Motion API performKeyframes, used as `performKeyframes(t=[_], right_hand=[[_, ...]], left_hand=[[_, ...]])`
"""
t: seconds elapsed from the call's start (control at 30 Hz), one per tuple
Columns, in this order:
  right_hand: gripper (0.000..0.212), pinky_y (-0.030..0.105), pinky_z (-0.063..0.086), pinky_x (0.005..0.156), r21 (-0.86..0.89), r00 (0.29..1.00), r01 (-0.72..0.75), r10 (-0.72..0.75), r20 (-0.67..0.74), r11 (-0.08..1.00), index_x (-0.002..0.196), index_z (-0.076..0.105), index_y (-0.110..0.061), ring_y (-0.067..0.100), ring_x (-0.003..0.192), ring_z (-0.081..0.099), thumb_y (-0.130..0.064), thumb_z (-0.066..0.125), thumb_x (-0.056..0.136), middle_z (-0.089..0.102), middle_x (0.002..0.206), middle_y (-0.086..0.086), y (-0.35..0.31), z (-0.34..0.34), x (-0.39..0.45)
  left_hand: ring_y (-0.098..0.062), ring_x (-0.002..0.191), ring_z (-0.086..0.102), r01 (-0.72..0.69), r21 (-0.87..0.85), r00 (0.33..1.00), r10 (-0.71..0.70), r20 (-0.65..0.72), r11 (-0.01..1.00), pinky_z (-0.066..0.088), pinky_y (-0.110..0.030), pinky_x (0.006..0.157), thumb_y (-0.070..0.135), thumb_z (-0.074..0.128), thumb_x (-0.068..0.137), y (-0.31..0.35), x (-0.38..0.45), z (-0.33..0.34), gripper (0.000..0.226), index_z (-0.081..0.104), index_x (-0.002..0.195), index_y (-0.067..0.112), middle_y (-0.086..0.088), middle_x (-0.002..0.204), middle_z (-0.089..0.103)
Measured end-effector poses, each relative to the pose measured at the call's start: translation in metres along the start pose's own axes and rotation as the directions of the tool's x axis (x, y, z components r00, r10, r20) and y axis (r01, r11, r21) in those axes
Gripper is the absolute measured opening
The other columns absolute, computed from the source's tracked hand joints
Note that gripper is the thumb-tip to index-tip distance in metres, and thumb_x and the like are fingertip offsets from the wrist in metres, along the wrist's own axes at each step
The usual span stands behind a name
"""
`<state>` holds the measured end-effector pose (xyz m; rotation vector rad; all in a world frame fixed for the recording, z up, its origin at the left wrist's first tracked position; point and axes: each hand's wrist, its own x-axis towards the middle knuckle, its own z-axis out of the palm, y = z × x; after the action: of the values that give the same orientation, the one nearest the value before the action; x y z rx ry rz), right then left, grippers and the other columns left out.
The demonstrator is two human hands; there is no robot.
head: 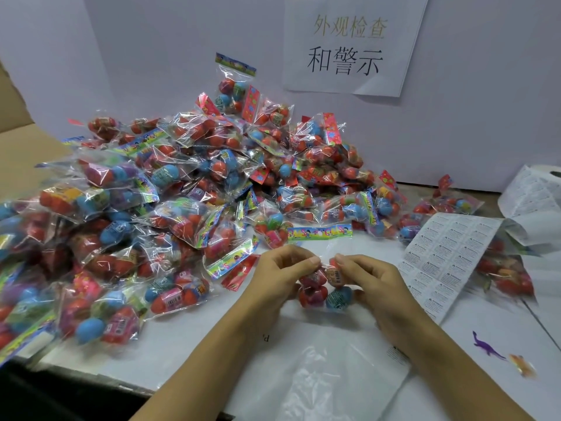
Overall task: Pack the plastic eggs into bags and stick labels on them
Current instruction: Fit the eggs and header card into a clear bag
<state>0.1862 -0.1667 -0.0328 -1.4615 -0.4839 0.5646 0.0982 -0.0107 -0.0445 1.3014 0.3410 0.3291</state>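
Both hands, left hand (280,270) and right hand (368,276), pinch one bag of eggs (326,287) mid-bench; loosening either grip risks spilling eggs.

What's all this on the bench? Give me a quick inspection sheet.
Surface: white table, mostly covered.
Job's things: big pile of bagged eggs; one bag of eggs in hand; label sheet to its right.
Clutter: purple toy dinosaur, empty plastic bag.
Grips: left hand and right hand both pinch the held bag.
Cables: nothing seen.
Surroundings: white wall, paper sign with Chinese characters.
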Motion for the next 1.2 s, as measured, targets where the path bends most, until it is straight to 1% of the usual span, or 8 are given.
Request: performKeyframes(t=[0.1, 0.2, 0.33, 0.5, 0.67, 0.8, 1.0, 1.2], right_hand=[[0.037, 0.027, 0.058, 0.063, 0.014, 0.999, 0.002, -0.002, -0.032, 1.0, 0.092, 0.081, -0.015, 0.019, 0.081, 0.074, -0.045, 0.076, 0.07, 0.077, 0.09, 0.012, -0.0013, 0.0011, -0.0006], [0.026, 0.025, 0.057, 0.06, 0.048, 0.997, -0.007, 0.011, -0.079, 0.999, 0.09, 0.081, -0.014, 0.018, 0.078, 0.074, -0.036, 0.076, 0.077, 0.077, 0.087, 0.01, -0.0028, 0.0014, -0.0011], [0.012, 0.022, 0.057, 0.06, 0.03, 0.993, 0.009, -0.005, -0.118, 1.0, 0.087, 0.083, -0.018, 0.015, 0.075, 0.074, -0.025, 0.074, 0.087, 0.078, 0.086, 0.009, -0.0043, 0.0022, -0.0016], [0.012, 0.022, 0.057, 0.059, 0.028, 0.988, 0.023, -0.018, -0.152, 0.999, 0.085, 0.083, -0.02, 0.014, 0.075, 0.073, -0.025, 0.073, 0.087, 0.077, 0.085, 0.007, -0.0057, 0.0034, -0.0018], [0.015, 0.024, 0.057, 0.061, 0.031, 0.986, -0.005, 0.01, -0.164, 0.999, 0.087, 0.082, -0.017, 0.013, 0.074, 0.071, -0.028, 0.073, 0.087, 0.076, 0.084, 0.009, -0.0031, 0.001, -0.0012], [0.019, 0.026, 0.056, 0.061, 0.062, 0.989, -0.028, 0.037, -0.145, 0.998, 0.087, 0.081, -0.013, 0.015, 0.074, 0.071, -0.031, 0.074, 0.086, 0.074, 0.081, 0.009, -0.0011, -0.0006, -0.0005], [0.037, 0.03, 0.058, 0.063, 0.077, 0.993, -0.017, 0.026, -0.119, 0.997, 0.088, 0.081, -0.012, 0.02, 0.077, 0.072, -0.044, 0.077, 0.071, 0.074, 0.084, 0.012, 0.0001, 0.0006, 0.0006], [0.036, 0.029, 0.057, 0.062, 0.083, 0.993, -0.022, 0.031, -0.113, 0.996, 0.089, 0.081, -0.013, 0.02, 0.078, 0.072, -0.044, 0.077, 0.071, 0.075, 0.084, 0.01, 0.0011, -0.0006, 0.0016]], left_hand=[[-0.021, 0.08, 0.073, 0.012, -0.049, 1.0, -0.013, -0.015, 0.999, 0.06, -0.037, 0.065, 0.02, 0.076, 0.091, 0.0009, 0.0003, 0.0014, 0.003, 0.077, 0.088, 0.018, -0.006, 0.089, 0.075], [-0.021, 0.09, 0.076, 0.01, -0.081, 0.999, -0.012, -0.03, 0.997, 0.061, -0.035, 0.067, 0.022, 0.071, 0.095, 0.0029, 0.0015, 0.0001, 0.013, 0.079, 0.086, 0.019, -0.006, 0.103, 0.079], [-0.025, 0.094, 0.076, 0.006, -0.115, 0.998, -0.012, -0.054, 0.993, 0.06, -0.034, 0.068, 0.021, 0.069, 0.096, 0.0044, 0.0011, 0.0001, 0.016, 0.08, 0.084, 0.018, -0.012, 0.104, 0.078], [-0.024, 0.097, 0.076, 0.018, -0.091, 0.999, -0.021, -0.03, 0.996, 0.06, -0.038, 0.072, 0.028, 0.065, 0.1, 0.0035, 0.0024, -0.0002, 0.021, 0.078, 0.089, 0.017, -0.011, 0.103, 0.078], [-0.023, 0.095, 0.076, 0.015, -0.113, 1.0, -0.012, 0.028, 0.993, 0.061, -0.032, 0.073, 0.029, 0.078, 0.089, 0.004, 0.0004, 0.0005, 0.012, 0.079, 0.094, 0.017, -0.011, 0.105, 0.078], [-0.024, 0.098, 0.075, 0.002, -0.07, 1.0, -0.001, 0.015, 0.998, 0.061, -0.037, 0.08, 0.018, 0.077, 0.089, -0.0005, 0.0017, -0.0004, 0.01, 0.076, 0.097, 0.015, -0.01, 0.106, 0.079], [-0.02, 0.091, 0.076, -0.011, -0.103, 1.0, 0.01, -0.013, 0.995, 0.06, -0.029, 0.068, 0.011, 0.076, 0.088, -0.0012, 0.0036, -0.0015, 0.009, 0.08, 0.086, 0.019, -0.008, 0.1, 0.079], [-0.027, 0.1, 0.075, 0.003, -0.081, 1.0, -0.004, -0.005, 0.997, 0.063, -0.042, 0.08, 0.014, 0.076, 0.089, -0.0032, 0.0051, -0.0037, 0.009, 0.075, 0.098, 0.011, -0.011, 0.105, 0.079]])
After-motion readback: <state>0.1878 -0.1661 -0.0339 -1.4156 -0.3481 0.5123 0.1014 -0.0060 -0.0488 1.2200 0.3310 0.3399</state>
